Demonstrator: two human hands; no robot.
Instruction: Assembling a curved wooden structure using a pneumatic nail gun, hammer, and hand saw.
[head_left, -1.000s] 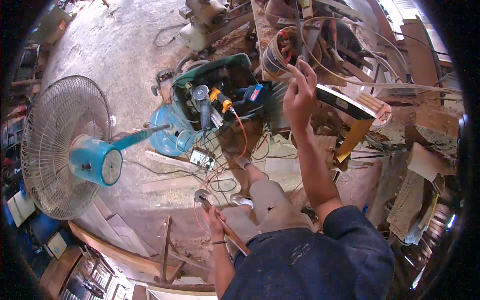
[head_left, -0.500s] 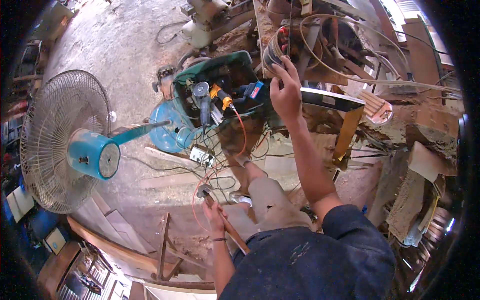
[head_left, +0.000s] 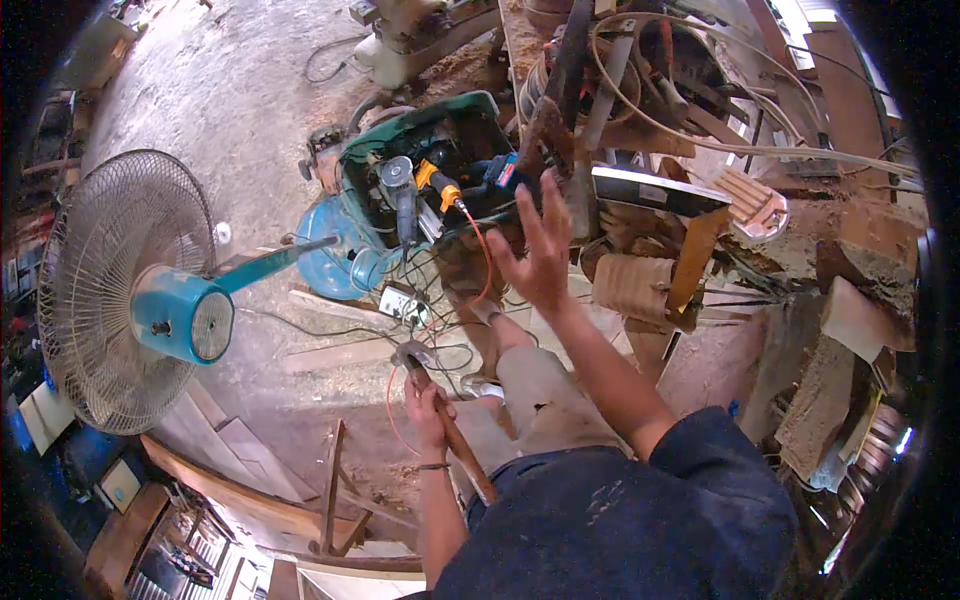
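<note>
My left hand (head_left: 428, 412) is closed around the wooden handle of a hammer (head_left: 455, 440), whose metal head (head_left: 412, 352) points away from me. Raised in front of me, my right hand (head_left: 540, 255) has its fingers spread and holds nothing. Just beyond those fingertips stands a long dark piece with a brown lower end (head_left: 548, 135); its kind is unclear. Left of my right hand is a green tub (head_left: 480, 112) holding an angle grinder (head_left: 400, 185), a yellow-and-black power tool (head_left: 438, 183) with an orange hose, and a blue-and-black tool (head_left: 500, 170).
A teal standing fan (head_left: 180, 312) takes up the left side. Cables and a white power strip (head_left: 403, 305) lie on the dusty floor. At right are a dark, white-edged board (head_left: 650, 190), wood offcuts (head_left: 825, 415) and a looped hose (head_left: 720, 155). Planks (head_left: 230, 490) lean at lower left.
My right hand has come down and left, its fingers spreading. The long dark piece beyond it now shows broad, where only a thin line stood before. The hammer stays in my left hand.
</note>
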